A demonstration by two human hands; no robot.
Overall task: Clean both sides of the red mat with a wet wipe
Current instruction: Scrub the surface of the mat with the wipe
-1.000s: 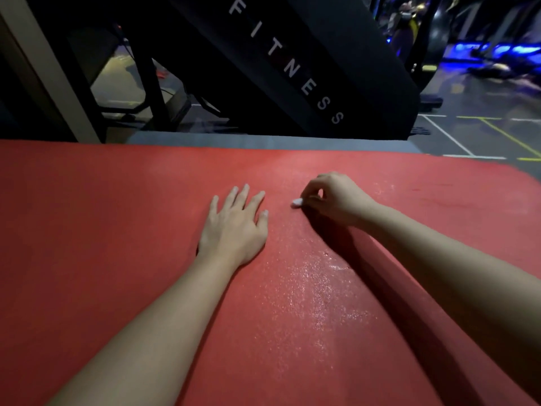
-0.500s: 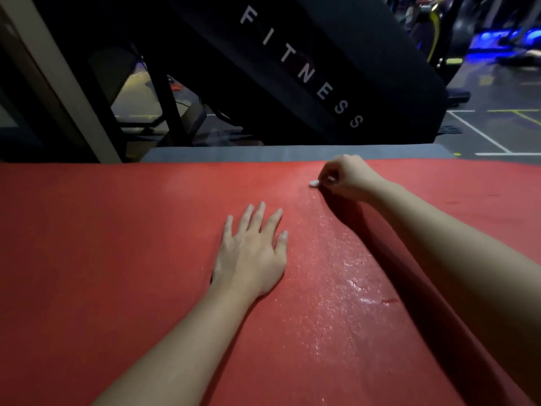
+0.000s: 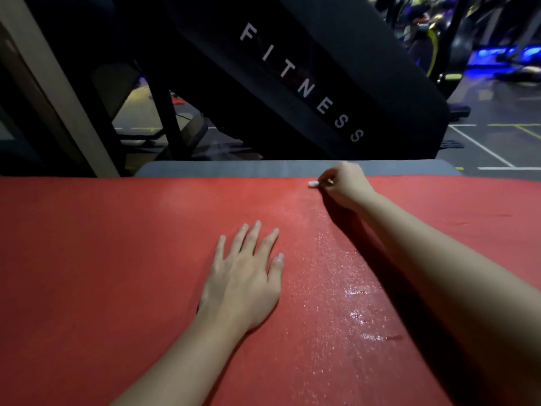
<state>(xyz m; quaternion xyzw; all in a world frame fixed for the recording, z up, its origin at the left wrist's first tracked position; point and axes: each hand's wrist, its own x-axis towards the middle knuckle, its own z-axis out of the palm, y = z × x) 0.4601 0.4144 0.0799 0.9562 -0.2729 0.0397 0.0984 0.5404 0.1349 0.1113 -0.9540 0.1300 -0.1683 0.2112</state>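
Dim gym light, bright only up close.
Lit from the right and above, strongest on the mat (image 3: 117, 259) and forearms; speckled with glare along the wet streak (image 3: 336, 273); shadowed darkly left of the right arm (image 3: 439, 259), thinly at the left hand (image 3: 243, 276); palest at the wipe (image 3: 313, 184); near black behind, apart from blue glow (image 3: 512, 54) top right; bowed at the edges by the wide lens; soft and smeared far off.

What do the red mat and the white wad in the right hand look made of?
Red mat: likely foam or rubber, matte with a fine pebbled grain; the wet streak glints in tiny speckles. Wet wipe: probably soft nonwoven cloth, a small white wad pinched by the right hand; too small to be sure.
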